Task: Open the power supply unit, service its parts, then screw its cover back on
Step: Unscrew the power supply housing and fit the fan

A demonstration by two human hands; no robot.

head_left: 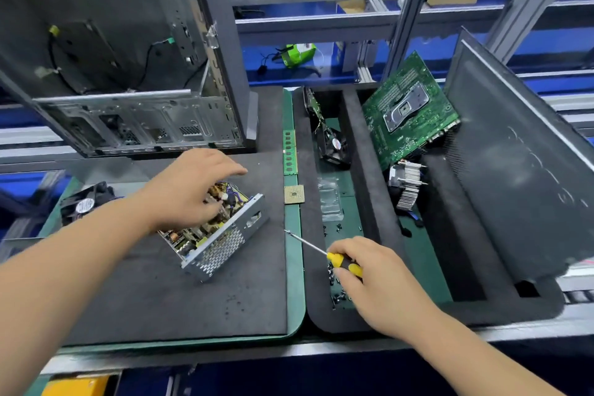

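Note:
The power supply unit (221, 241) lies open on the dark foam mat (180, 299), its circuit board and perforated metal wall exposed. My left hand (189, 186) reaches over it, thumb among the board's components and fingers stretched out above. My right hand (369, 276) grips the yellow and black handle of a screwdriver (324, 254), whose thin shaft points left toward the unit, tip in the air. Several small black screws (337, 292) lie in the tray slot under that hand. The unit's cover is not clearly in view.
An empty computer case (128, 74) stands at the back left. A loose fan (86, 202) lies left of the unit. A RAM stick (290, 153) and a CPU (294, 194) rest on the green strip. The foam tray (369, 164) holds a motherboard (408, 112), heatsink (406, 186), fan and side panel (520, 170).

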